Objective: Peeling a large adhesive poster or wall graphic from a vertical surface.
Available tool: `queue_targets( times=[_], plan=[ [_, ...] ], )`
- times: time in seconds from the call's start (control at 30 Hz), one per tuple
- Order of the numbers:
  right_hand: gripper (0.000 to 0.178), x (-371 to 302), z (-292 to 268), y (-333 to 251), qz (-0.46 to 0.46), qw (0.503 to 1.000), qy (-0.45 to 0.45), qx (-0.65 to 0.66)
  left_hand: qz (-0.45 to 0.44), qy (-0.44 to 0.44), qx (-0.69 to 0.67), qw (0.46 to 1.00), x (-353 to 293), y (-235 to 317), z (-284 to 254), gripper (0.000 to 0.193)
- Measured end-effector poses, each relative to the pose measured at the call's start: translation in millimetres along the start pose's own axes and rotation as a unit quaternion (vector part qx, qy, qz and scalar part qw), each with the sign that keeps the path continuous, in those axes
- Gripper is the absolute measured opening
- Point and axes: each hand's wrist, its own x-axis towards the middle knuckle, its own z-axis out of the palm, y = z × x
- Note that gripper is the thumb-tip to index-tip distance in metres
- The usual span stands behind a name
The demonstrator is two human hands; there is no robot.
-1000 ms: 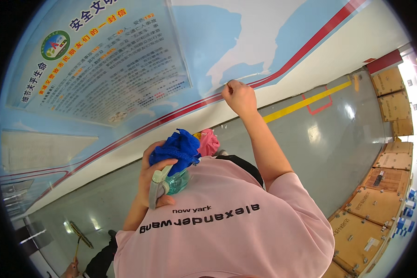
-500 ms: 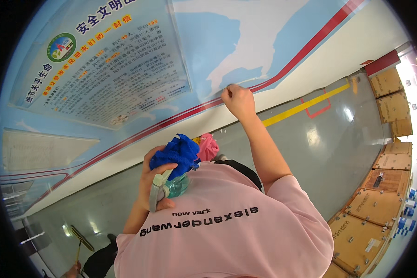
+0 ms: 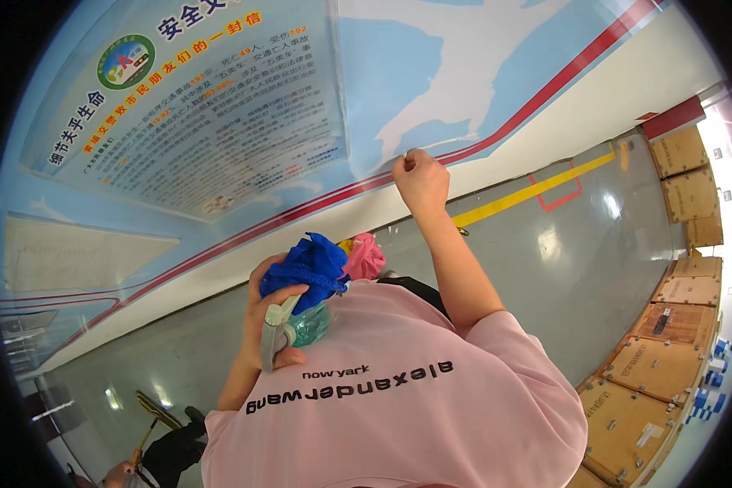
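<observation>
My left hand (image 3: 254, 319) is closed around a spray bottle (image 3: 307, 327) with clear teal liquid and a grey-white trigger head, held in front of my chest. The same hand also grips a bunched blue cloth (image 3: 307, 267) above the bottle. Stretched out ahead, my right hand (image 3: 423, 182) is in a pinch at the wall, by the red stripe (image 3: 516, 122) on the blue wall covering. A small whitish bit shows at its fingertips, too small to name. A thin pale strip (image 3: 459, 145) lies on the wall just right of the fingers.
A printed poster (image 3: 195, 122) is on the wall at left. A pink cloth (image 3: 366, 257) shows beyond the blue one. Wooden crates (image 3: 644, 362) stand along the right. At lower left another person's hand (image 3: 120, 474) holds a long-handled floor tool (image 3: 156, 409). A yellow line (image 3: 537, 189) crosses the floor.
My right hand has turned slightly at the wall, its pinch now showing more. My view has shifted a little. The other person's floor tool has moved right. My left hand keeps its hold.
</observation>
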Motion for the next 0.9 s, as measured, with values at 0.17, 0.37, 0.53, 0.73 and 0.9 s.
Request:
queue_targets(
  times=[0.17, 0.37, 0.53, 0.73, 0.9],
  plan=[
    [0.016, -2, -2, -4, 0.068, 0.993, 0.018, 0.095, 0.018, -0.006, 0.005, 1.0, 2, -1, 0, 0.08],
    [0.013, -4, -2, -1, 0.085, 0.983, 0.026, 0.163, -0.009, -0.021, -0.032, 0.999, 8, 4, -2, 0.079],
    [0.011, -1, -7, 3, 0.058, 0.983, 0.027, 0.172, 0.014, -0.012, -0.007, 1.0, 4, -3, -3, 0.079],
    [0.011, 5, -16, 13, 0.056, 0.982, -0.045, 0.175, 0.003, 0.01, 0.008, 1.0, 1, -1, -1, 0.081],
    [0.01, 11, -19, 23, 0.031, 0.978, -0.084, 0.188, -0.004, 0.017, 0.004, 1.0, -1, 0, 0, 0.082]
  ],
)
